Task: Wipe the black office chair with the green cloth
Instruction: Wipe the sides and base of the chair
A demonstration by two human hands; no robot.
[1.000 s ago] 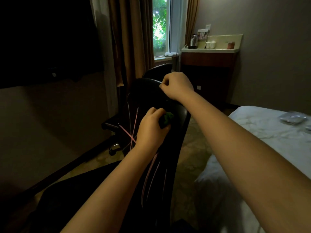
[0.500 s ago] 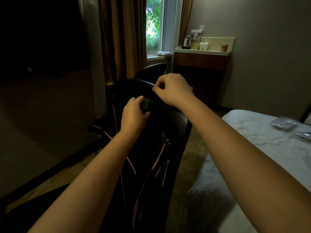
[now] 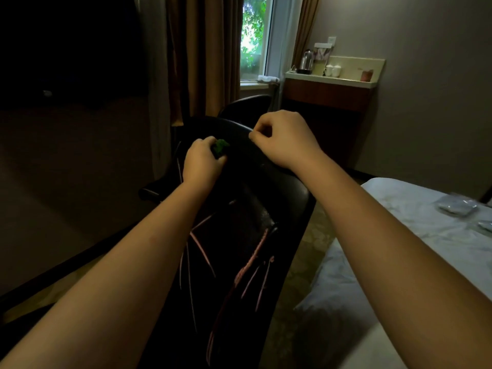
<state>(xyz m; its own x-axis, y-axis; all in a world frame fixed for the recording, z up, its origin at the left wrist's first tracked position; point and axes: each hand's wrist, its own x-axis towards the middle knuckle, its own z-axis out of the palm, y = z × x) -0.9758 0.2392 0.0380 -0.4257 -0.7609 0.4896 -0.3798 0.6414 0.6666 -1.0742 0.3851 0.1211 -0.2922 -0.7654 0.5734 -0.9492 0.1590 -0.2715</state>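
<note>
The black office chair (image 3: 255, 209), with pink stitched lines down its back, stands right in front of me, its back facing me. My left hand (image 3: 203, 162) grips the bunched green cloth (image 3: 220, 147) and presses it against the upper left of the backrest. Only a small tuft of the cloth shows past my fingers. My right hand (image 3: 283, 139) is curled over the top edge of the backrest and holds it there.
A white bed (image 3: 415, 235) with plastic packets lies close on the right. Behind the chair are brown curtains (image 3: 205, 57), a window, a second dark chair back (image 3: 246, 105), and a wooden cabinet (image 3: 327, 102) carrying a kettle and cups. Patterned floor shows between chair and bed.
My left hand has moved the cloth up and to the left across the backrest, from its middle toward the top left. My right hand has kept its hold on the top edge.
</note>
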